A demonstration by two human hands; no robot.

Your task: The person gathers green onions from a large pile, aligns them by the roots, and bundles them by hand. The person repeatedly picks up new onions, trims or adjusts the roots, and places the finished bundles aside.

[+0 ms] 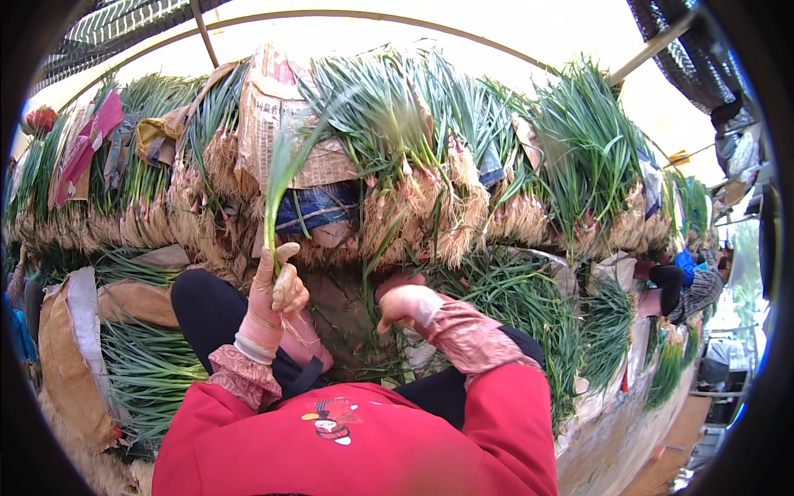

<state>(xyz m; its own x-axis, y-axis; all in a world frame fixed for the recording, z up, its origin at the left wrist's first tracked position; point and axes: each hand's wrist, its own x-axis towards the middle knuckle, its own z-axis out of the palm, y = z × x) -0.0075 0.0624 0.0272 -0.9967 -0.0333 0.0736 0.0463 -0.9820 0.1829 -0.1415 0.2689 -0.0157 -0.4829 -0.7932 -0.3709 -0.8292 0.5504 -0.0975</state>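
Note:
Upright in my left hand (281, 293) is a green plant stalk (279, 194) with pale roots dangling below my fingers, which are closed round its lower end. My right hand (401, 306) hangs lower at the centre, beside some loose green leaves (376, 273), its fingers curled downward; whatever they hold, if anything, is hidden. Both wrists have patterned pink sleeves. My dark-trousered legs (207, 314) are bent on either side of my hands.
A long raised row of rooted plant bunches (463, 207) runs ahead, with paper sacking (273, 124) among them. More leaves lie in piles left (149, 380) and right (521, 331). At far right another person (695, 293) sits by the row, beneath dark netting (686, 50).

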